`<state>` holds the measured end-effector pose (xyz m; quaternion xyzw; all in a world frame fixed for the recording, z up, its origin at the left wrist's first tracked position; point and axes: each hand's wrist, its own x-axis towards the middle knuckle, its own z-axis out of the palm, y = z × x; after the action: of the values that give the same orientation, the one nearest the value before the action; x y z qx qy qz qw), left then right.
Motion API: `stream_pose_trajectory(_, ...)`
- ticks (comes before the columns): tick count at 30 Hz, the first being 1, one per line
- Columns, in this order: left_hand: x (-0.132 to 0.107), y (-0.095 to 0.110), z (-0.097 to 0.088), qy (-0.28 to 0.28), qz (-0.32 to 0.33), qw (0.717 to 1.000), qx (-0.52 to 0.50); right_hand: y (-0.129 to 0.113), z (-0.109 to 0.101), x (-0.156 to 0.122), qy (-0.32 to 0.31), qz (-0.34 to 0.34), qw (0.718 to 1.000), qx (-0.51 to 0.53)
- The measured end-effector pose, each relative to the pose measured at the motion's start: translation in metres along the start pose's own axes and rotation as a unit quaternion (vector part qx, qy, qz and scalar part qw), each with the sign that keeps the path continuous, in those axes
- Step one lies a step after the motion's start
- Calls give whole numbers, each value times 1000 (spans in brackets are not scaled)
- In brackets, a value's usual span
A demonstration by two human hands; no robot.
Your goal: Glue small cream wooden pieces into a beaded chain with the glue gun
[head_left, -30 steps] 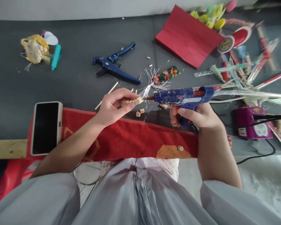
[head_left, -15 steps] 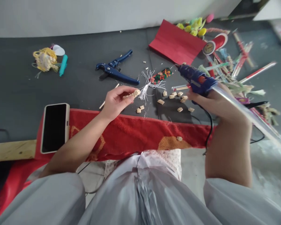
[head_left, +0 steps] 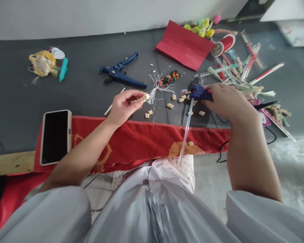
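Between the thumb and fingers of my left hand [head_left: 125,106] is a small pale wooden piece [head_left: 145,97], partly hidden by the fingers. My right hand [head_left: 224,99] is closed round the handle of a blue glue gun [head_left: 197,91]. The gun points away from me, and a long clear glue stick [head_left: 186,130] sticks out of its back toward my lap. Several small wooden pieces [head_left: 170,105] lie on the dark table between my hands. Just beyond them are a bundle of white strings [head_left: 155,89] and a strip of floral fabric [head_left: 170,78].
A blue cutter tool [head_left: 121,76] lies past my left hand. Red paper [head_left: 183,45], a red thread spool [head_left: 224,44] and packaged sticks [head_left: 267,73] are at the far right. A phone [head_left: 56,136] rests at left on a red towel [head_left: 136,140] along the table edge.
My right hand has swung the glue gun round and lowered it, so its glue stick now points toward my lap instead of right. My left hand keeps its hold on the wooden piece.
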<state>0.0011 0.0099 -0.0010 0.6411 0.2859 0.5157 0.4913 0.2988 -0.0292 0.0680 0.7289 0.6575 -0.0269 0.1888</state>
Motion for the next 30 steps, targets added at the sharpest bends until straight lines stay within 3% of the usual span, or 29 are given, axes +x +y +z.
stream_pose_trajectory(3, 0, -2, -1, 0, -10, 1000, 9, -11, -10, -7, 64, -13, 996, -57)
stream_pose_trajectory(5, 0, -3, -2, -1, -12, 1000, 18, -27, -15, -11, 114, -99, 989, -6)
stream_pose_trajectory(8, 0, -6, -3, 1, -14, 999, 33, -62, -18, -14, 85, -275, 953, 98)
stream_pose_trajectory(10, 0, -6, -4, 8, -13, 999, 48, -84, -17, -12, 72, -339, 931, 110)
stream_pose_trajectory(14, 0, -4, -4, 23, -18, 997, 65, -112, -12, -5, 88, -370, 921, 90)
stream_pose_trajectory(19, 0, 0, -3, 14, -32, 996, 77, -108, -5, 5, 96, -388, 906, 142)
stream_pose_trajectory(21, 0, 0, -3, 16, -29, 997, 74, -99, -2, 8, 114, -397, 877, 246)
stream_pose_trajectory(24, -1, 1, -3, 17, -26, 997, 74, -87, 1, 13, 126, -408, 798, 424)
stream_pose_trajectory(26, -2, 2, -3, 15, -21, 997, 76, -81, 1, 14, 122, -389, 761, 505)
stream_pose_trajectory(30, -3, 5, -3, 5, -7, 996, 85, -77, 2, 14, 127, -354, 736, 563)
